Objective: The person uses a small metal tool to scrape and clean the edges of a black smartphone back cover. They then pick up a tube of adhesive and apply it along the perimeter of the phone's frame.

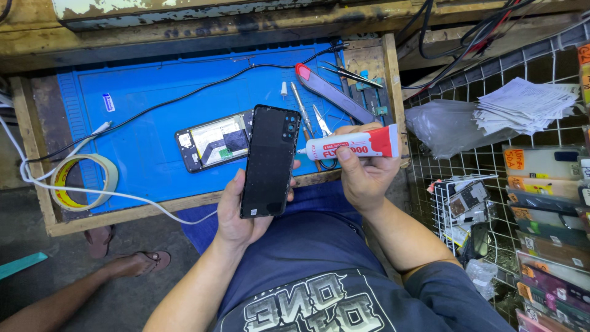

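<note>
Above bench edge: left hand, fingers wrapped round black phone back cover, holds it upright over lap. Right hand, fingers closed round white-and-red glue tube, nozzle at cover's right edge. Gluing step apparently under way; next move needs steady, thin bead along rim. Opened phone on blue mat behind.

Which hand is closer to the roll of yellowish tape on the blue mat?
Left. The left hand, holding the black phone back cover, is nearer the tape roll; the right hand is farther off.
</note>
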